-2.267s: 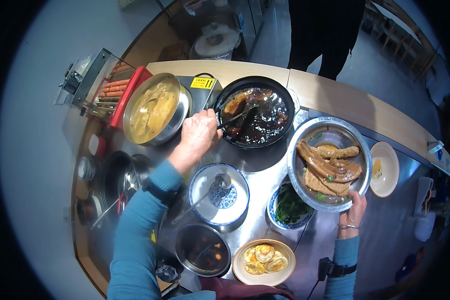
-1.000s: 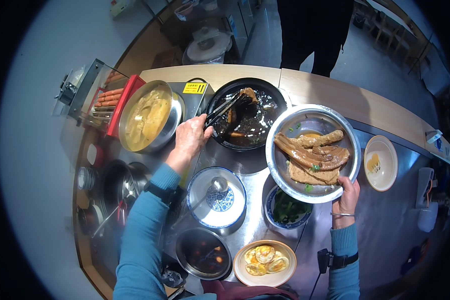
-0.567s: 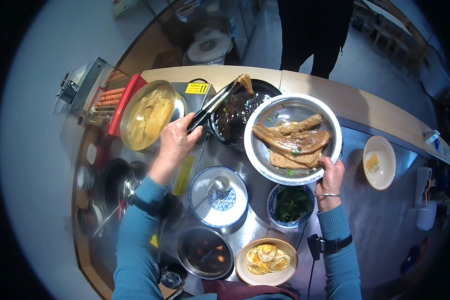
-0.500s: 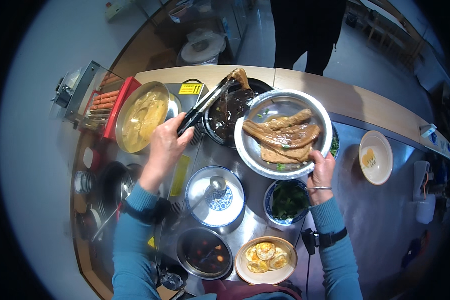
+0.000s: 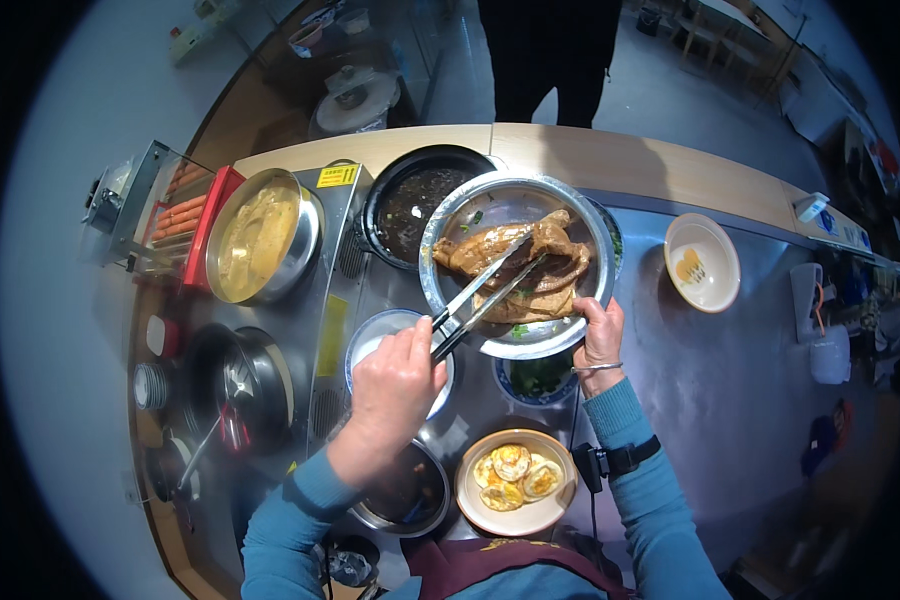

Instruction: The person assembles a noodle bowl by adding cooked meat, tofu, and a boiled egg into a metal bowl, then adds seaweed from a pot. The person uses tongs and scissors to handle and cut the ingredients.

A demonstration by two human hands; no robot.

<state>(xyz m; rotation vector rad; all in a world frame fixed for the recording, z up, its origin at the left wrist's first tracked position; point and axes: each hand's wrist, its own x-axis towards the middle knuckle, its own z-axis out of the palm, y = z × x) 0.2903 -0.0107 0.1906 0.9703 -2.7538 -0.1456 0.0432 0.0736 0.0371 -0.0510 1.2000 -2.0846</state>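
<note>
While my right hand [image 5: 602,335] is gripping this steel bowl [image 5: 518,349], my left hand [image 5: 400,378] is clutching some tongs [image 5: 481,282], tips touching the brown meat [image 5: 558,240] in there.

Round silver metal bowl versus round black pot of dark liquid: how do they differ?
The round silver metal bowl is gripped at its rim by the right hand; the round black pot stands beyond it, partly hidden. The bowl holds brown food pieces; the pot holds dark liquid. The bowl is shiny, the pot dark-walled. Both are open-topped.
</note>
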